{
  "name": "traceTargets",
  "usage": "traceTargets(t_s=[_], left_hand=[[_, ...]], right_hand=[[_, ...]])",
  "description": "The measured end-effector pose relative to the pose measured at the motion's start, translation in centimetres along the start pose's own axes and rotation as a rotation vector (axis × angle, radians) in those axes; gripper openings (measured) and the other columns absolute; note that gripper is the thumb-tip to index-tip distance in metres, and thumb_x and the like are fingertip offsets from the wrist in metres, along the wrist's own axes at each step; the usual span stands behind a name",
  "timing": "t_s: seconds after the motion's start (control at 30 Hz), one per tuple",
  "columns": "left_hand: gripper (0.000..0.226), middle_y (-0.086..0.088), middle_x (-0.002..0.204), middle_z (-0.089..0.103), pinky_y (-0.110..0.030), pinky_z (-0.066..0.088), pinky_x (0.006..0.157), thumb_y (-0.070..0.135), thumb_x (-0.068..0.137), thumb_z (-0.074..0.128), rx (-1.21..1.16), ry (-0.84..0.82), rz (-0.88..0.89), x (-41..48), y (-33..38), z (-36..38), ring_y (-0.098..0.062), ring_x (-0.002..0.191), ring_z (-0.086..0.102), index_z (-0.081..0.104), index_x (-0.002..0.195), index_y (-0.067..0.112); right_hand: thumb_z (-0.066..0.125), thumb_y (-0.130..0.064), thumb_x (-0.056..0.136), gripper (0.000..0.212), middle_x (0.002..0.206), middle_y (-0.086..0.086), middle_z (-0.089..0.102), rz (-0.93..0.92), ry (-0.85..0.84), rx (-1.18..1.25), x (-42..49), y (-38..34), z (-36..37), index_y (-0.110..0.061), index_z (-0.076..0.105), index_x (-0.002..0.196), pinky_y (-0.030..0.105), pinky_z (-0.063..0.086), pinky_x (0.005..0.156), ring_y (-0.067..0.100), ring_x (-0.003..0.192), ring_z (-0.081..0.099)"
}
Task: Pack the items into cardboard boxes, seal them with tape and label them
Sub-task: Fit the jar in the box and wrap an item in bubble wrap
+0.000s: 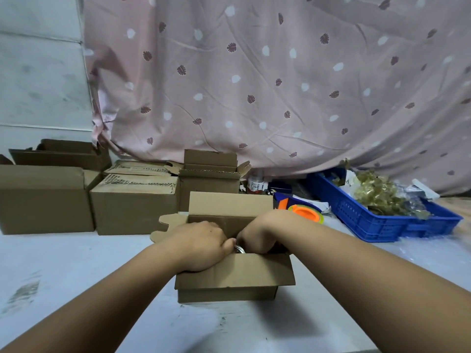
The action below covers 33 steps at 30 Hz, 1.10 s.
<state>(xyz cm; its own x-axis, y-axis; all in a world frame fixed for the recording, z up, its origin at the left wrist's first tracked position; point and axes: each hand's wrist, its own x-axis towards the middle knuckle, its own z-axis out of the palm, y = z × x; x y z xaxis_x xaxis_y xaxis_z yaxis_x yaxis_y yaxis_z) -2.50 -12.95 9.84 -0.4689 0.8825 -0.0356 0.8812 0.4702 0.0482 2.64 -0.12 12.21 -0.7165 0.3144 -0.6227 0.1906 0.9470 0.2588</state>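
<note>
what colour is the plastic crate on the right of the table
Blue. The crate has perforated walls, and the head view shows it plainly.

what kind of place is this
Likely a small, makeshift packing station: cardboard boxes lined up at the back, a tape dispenser, and a blue crate of bagged goods.

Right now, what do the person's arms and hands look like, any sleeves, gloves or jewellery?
Both forearms are bare to the frame's edge, no sleeve in view. The left hand and right hand wear no gloves; neither wrist carries a watch or bracelet. Fingertips are hidden in the cardboard box, so rings cannot be ruled out.
</note>
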Motion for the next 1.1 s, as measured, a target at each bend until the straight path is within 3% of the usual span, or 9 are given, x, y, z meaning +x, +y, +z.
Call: traceTargets(t_s=[0.07,0.13,0.27,0.37,0.53,0.67,0.83,0.97,1.1], left_hand=[[0.053,-0.002,0.131,0.051,-0.033,0.042,0.085,0.049,0.099,0.022,0.007,-0.004,-0.014,0.0,0.0,0.0,-0.022,0.116,0.050,0.060,0.117,0.017],[0.054,-0.009,0.122,0.055,-0.033,0.041,0.080,0.048,0.099,0.022,0.027,-0.022,-0.038,0.0,0.0,0.0,-0.026,0.111,0.052,0.061,0.110,0.014],[0.054,-0.013,0.114,0.059,-0.032,0.041,0.075,0.049,0.099,0.022,0.024,-0.051,-0.048,0.0,0.1,-0.2,-0.029,0.104,0.055,0.061,0.105,0.012],[0.053,-0.013,0.117,0.059,-0.031,0.036,0.073,0.049,0.099,0.022,0.027,-0.071,-0.060,0.1,0.2,-0.4,-0.028,0.106,0.054,0.059,0.109,0.014],[0.047,-0.012,0.110,0.061,-0.032,0.034,0.069,0.051,0.099,0.020,0.049,-0.015,-0.049,-0.3,0.4,-0.1,-0.028,0.101,0.056,0.055,0.090,0.019],[0.046,-0.012,0.105,0.062,-0.032,0.034,0.068,0.052,0.098,0.020,0.059,0.052,-0.068,-0.5,0.4,0.3,-0.029,0.099,0.057,0.048,0.080,0.020],[0.046,-0.012,0.102,0.063,-0.033,0.034,0.067,0.052,0.098,0.021,0.074,0.092,-0.078,-0.5,0.4,0.7,-0.029,0.097,0.057,0.046,0.075,0.020],[0.048,-0.013,0.105,0.064,-0.033,0.034,0.069,0.049,0.099,0.019,0.071,0.054,-0.052,-0.4,0.2,0.7,-0.029,0.099,0.056,0.053,0.083,0.019],[0.046,-0.012,0.105,0.064,-0.033,0.035,0.071,0.048,0.099,0.018,0.053,0.065,-0.051,-0.2,0.2,0.7,-0.029,0.099,0.057,0.051,0.081,0.022]], right_hand=[[0.045,-0.014,0.097,0.033,0.122,0.016,0.060,-0.013,-0.005,0.024,0.3,0.1,0.1,-0.008,0.057,0.126,0.038,0.045,0.088,0.032,0.109,0.058],[0.046,-0.013,0.096,0.034,0.125,0.014,0.059,-0.020,0.000,0.028,0.3,0.3,-0.1,-0.009,0.057,0.128,0.038,0.044,0.092,0.031,0.113,0.056],[0.046,-0.008,0.098,0.037,0.133,0.011,0.054,-0.086,0.038,0.106,-0.6,0.9,-0.5,-0.011,0.050,0.135,0.021,0.039,0.076,0.026,0.113,0.053],[0.051,-0.006,0.094,0.039,0.130,0.011,0.054,-0.109,0.111,0.201,-1.2,1.3,-0.3,-0.014,0.046,0.132,0.027,0.043,0.071,0.025,0.101,0.053],[0.035,-0.007,0.100,0.017,0.088,0.003,0.044,-0.133,0.122,0.174,-1.3,0.3,0.5,-0.015,0.043,0.113,0.022,0.029,0.048,0.023,0.089,0.037],[0.040,-0.016,0.101,0.034,0.102,0.007,0.045,-0.078,0.160,0.198,-1.5,0.0,0.6,-0.008,0.037,0.134,0.027,0.026,0.050,0.024,0.089,0.041],[0.044,-0.009,0.097,0.039,0.130,0.012,0.053,-0.081,0.173,0.327,-1.8,0.6,0.5,-0.010,0.042,0.136,0.023,0.040,0.068,0.021,0.095,0.049],[0.052,-0.003,0.091,0.044,0.131,0.012,0.055,0.020,0.232,0.101,-1.7,0.4,0.6,-0.011,0.050,0.134,0.031,0.045,0.086,0.029,0.114,0.054],[0.061,-0.012,0.089,0.040,0.124,0.008,0.057,0.137,0.392,-0.087,-1.7,0.0,0.4,-0.012,0.054,0.128,0.036,0.043,0.074,0.029,0.113,0.056]])
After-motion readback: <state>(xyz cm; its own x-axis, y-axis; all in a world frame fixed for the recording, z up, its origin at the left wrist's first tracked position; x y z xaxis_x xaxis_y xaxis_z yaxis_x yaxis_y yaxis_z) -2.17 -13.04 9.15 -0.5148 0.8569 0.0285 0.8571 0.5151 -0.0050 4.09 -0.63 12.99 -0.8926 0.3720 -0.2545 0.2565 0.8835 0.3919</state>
